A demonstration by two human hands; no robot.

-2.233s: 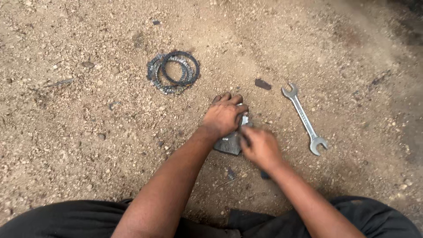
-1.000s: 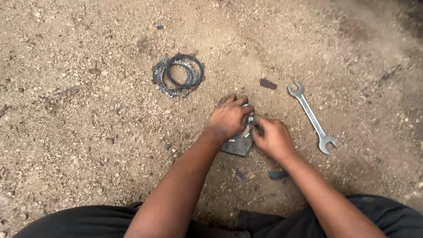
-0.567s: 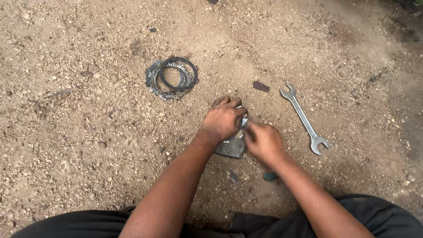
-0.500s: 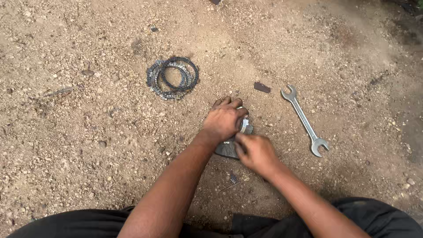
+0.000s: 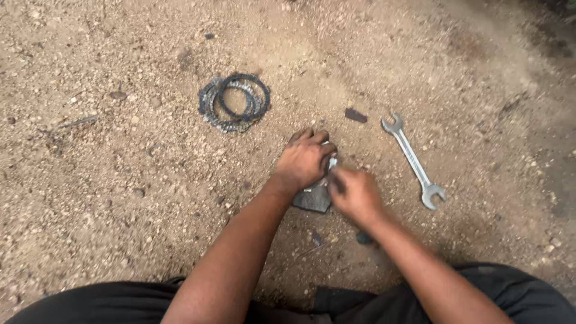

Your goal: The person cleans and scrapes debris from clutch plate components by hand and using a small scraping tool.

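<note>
Left hand (image 5: 305,162) stays clamped on the dark block (image 5: 313,198) on the ground. Right hand (image 5: 355,193) has slid back toward the body, blurred, grip closed on something hidden; rubbing continues.

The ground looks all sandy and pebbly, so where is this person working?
Probably outdoors, at a rough open-air repair spot. The dirt ground is bare and gravelly, a wrench and dark rings lie straight on it, and both hands, left hand and right hand, work a grey metal part.
</note>
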